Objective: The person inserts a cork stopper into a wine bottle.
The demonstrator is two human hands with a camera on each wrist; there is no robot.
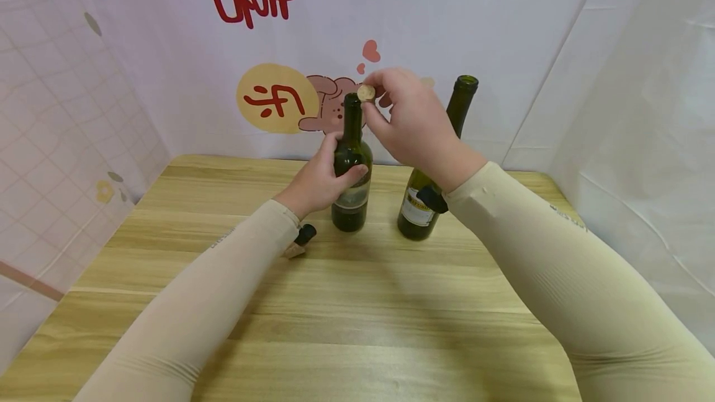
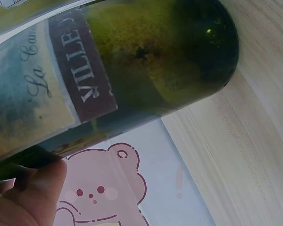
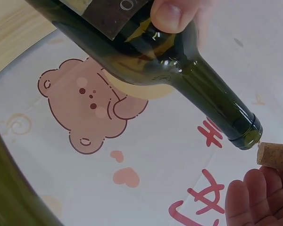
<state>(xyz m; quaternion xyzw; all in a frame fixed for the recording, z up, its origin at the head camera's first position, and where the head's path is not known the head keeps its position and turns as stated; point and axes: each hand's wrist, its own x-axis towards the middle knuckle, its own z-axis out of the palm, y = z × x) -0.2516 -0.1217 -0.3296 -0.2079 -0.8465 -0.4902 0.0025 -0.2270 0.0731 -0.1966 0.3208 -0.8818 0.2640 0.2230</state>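
A dark green wine bottle point(image 1: 350, 206) with a label stands upright on the wooden table. My left hand point(image 1: 323, 177) grips it around the body, thumb across the front near the shoulder. Beside the bottle's open mouth, my right hand point(image 1: 410, 118) pinches a cork point(image 1: 365, 93) between thumb and fingers. In the right wrist view the cork point(image 3: 273, 156) sits right at the rim of the bottle neck point(image 3: 226, 113), outside the opening; whether they touch I cannot tell. The left wrist view shows the bottle's label point(image 2: 80, 66) and base close up.
A second green wine bottle point(image 1: 416, 213) stands to the right, partly behind my right forearm, with its mouth uncovered. Near my left wrist a small item with a black end point(image 1: 305, 234) and a light brown piece point(image 1: 295, 250) lie on the table point(image 1: 346, 315). A printed cloth hangs behind.
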